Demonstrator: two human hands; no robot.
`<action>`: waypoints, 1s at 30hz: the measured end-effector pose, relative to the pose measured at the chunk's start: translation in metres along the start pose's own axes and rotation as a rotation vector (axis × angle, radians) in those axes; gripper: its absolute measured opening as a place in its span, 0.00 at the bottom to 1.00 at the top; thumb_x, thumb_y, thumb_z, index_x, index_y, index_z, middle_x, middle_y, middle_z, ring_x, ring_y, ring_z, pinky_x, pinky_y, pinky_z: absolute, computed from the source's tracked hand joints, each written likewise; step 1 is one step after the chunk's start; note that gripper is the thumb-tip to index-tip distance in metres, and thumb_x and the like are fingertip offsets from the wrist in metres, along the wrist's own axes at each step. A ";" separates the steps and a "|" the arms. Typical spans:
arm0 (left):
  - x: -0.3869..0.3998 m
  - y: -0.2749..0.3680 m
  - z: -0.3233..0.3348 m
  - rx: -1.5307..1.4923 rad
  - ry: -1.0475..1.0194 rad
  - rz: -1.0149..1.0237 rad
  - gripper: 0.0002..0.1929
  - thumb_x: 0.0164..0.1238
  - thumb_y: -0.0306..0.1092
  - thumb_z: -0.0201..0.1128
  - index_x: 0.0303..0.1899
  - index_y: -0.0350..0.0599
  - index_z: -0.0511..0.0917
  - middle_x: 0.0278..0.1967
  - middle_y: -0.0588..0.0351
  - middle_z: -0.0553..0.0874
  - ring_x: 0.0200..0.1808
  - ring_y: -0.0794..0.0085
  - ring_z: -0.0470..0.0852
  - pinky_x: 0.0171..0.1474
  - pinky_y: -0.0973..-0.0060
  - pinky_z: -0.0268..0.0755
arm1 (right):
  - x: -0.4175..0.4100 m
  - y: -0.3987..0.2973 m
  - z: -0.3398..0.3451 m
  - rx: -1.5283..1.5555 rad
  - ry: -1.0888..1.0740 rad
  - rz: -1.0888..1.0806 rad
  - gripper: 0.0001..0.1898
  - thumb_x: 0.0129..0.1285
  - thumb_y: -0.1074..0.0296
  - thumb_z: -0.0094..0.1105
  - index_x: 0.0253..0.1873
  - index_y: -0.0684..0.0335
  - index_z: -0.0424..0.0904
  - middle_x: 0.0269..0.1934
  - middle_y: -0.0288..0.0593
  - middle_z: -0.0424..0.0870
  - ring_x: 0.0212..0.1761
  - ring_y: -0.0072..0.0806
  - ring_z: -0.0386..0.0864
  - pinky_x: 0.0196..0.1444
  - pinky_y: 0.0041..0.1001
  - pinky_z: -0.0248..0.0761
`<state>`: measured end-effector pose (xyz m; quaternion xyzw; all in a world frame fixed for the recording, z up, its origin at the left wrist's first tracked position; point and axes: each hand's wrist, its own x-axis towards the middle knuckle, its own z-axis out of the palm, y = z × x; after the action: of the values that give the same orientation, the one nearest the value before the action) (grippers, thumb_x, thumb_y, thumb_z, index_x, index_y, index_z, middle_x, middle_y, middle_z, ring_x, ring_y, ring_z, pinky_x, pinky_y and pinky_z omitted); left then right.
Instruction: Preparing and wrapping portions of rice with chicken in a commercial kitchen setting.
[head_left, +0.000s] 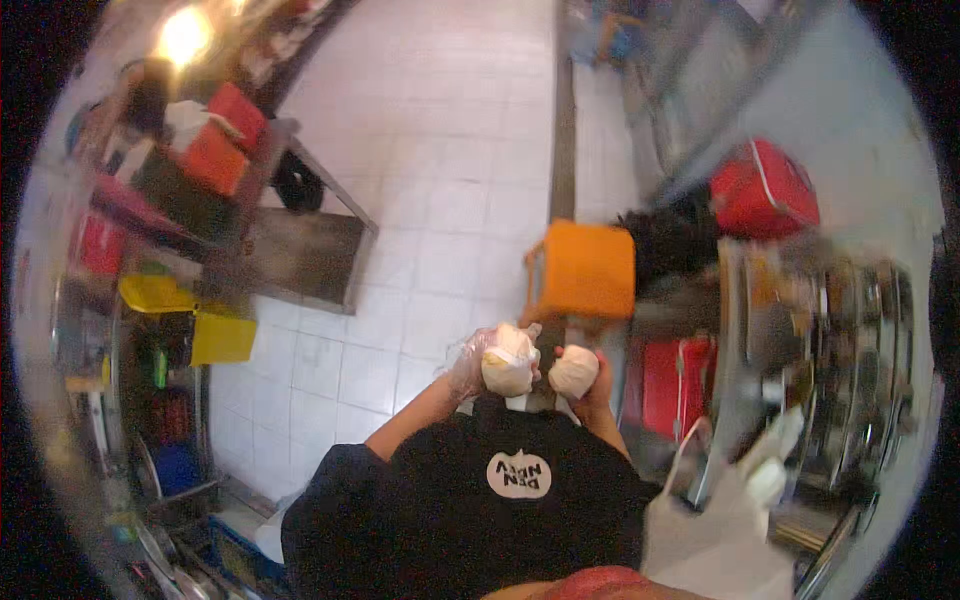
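In front of my chest I hold two pale rounded things, one in each hand. My left hand (478, 361) wears a clear plastic glove. Its fingers are around a larger off-white bundle (508, 367) that looks like food wrapped in paper, with a yellowish patch on its side. Beside it, a smaller whitish wrapped bundle (574, 371) is in my right hand (600, 394), whose fingers show at its edges. The two bundles are apart. What is inside them cannot be made out.
An orange plastic stool (589, 268) stands just beyond my hands on white floor tiles (442, 187). Cluttered shelving with yellow bins (223, 337) is at left. At right are a red bag (763, 191), metal racks and a hanging off-white bag (705, 532).
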<state>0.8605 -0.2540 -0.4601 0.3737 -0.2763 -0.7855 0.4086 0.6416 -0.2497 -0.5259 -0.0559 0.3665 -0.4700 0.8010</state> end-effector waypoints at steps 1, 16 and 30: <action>0.011 0.022 -0.018 0.463 -0.048 0.218 0.31 0.61 0.58 0.37 0.50 0.38 0.69 0.43 0.41 0.78 0.43 0.50 0.78 0.50 0.56 0.69 | 0.020 -0.007 0.017 0.012 0.012 -0.004 0.34 0.61 0.39 0.30 0.50 0.68 0.70 0.40 0.51 0.78 0.39 0.43 0.77 0.41 0.40 0.73; 0.223 0.299 -0.304 -0.376 0.132 0.442 0.23 0.59 0.51 0.54 0.52 0.49 0.69 0.50 0.48 0.74 0.51 0.54 0.72 0.51 0.54 0.68 | 0.444 -0.116 0.234 -0.260 0.017 0.111 0.31 0.64 0.41 0.27 0.50 0.64 0.71 0.39 0.48 0.78 0.40 0.43 0.76 0.43 0.46 0.71; 0.474 0.719 -0.615 0.204 0.324 0.819 0.31 0.61 0.59 0.47 0.54 0.40 0.66 0.51 0.47 0.74 0.51 0.61 0.75 0.50 0.58 0.72 | 0.924 -0.084 0.772 -0.632 -0.562 0.497 0.31 0.64 0.47 0.33 0.59 0.71 0.62 0.48 0.53 0.76 0.44 0.39 0.78 0.48 0.35 0.71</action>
<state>1.4901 -1.1041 -0.4493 0.3900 -0.4098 -0.4591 0.6850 1.3431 -1.2263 -0.4233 -0.3314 0.2632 -0.0970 0.9008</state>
